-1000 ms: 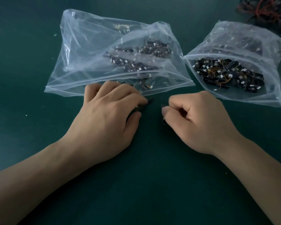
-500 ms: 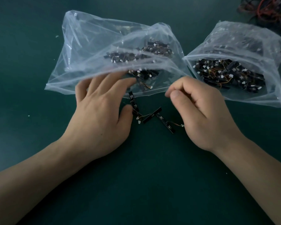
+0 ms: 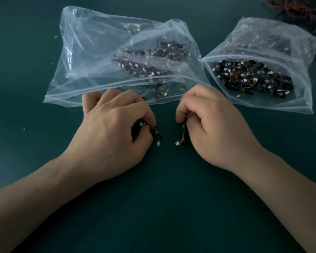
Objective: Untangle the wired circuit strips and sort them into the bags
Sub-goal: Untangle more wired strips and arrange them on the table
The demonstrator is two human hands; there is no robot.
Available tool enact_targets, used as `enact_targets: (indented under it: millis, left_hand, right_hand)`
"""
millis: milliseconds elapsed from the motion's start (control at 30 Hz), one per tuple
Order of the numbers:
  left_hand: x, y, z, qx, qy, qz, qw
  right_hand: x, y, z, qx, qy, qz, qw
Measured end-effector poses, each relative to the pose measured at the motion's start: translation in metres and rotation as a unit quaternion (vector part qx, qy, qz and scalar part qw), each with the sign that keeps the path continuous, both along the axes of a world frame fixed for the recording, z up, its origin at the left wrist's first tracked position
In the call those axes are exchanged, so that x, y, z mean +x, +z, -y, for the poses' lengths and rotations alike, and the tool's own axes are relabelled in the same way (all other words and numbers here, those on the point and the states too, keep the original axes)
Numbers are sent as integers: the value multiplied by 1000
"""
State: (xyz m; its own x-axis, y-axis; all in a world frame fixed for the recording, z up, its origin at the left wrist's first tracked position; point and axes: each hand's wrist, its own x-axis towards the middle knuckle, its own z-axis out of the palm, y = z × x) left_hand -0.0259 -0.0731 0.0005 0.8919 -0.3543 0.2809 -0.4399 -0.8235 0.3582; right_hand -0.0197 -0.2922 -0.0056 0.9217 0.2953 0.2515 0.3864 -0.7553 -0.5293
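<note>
My left hand (image 3: 113,132) pinches a small black circuit strip (image 3: 155,134) with a white connector, just above the green table. My right hand (image 3: 213,125) pinches a second black strip (image 3: 182,136), which hangs down with an orange wire and a white connector at its end. The two strips are apart, with a gap between them. Behind my left hand lies a clear plastic bag (image 3: 98,57) holding several strips. Another clear bag (image 3: 274,30) at the right holds a denser heap of strips.
A tangle of dark strips with red and orange wires (image 3: 297,10) lies at the far right corner. The dark green table (image 3: 162,207) stretches toward me in front of my hands. Tiny white specks dot the left side.
Half a second ago the strips lay joined on the table between my hands. Now each hand has picked up one strip and they are pulled apart.
</note>
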Motion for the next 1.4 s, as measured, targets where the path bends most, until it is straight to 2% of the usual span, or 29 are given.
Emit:
enact_targets:
  millis: [300,500,700,967,1067,1133,1267,1400]
  left_hand:
    - [1,0,-1,-34,-10,36,999]
    - [5,-2,-3,-52,-72,-8,996]
    - [8,-1,-6,-59,-110,-48,991]
    - [6,-2,-4,-33,-114,-43,992]
    - [6,-1,-6,-74,-93,-32,992]
    - [5,-1,-6,-97,-81,-21,992]
    - [3,-3,-3,-59,-66,-3,996]
    - [3,-6,-3,-30,-78,7,996]
  right_hand:
    - [0,2,2,51,20,-18,998]
    - [0,1,1,47,46,-15,998]
    - [3,2,8,156,-10,-16,988]
    - [6,4,16,117,51,-113,985]
    - [10,5,25,75,83,-131,985]
    - [10,6,30,73,97,-133,984]
    - [9,4,29,75,73,-81,991]
    - [9,2,24,69,53,-70,994]
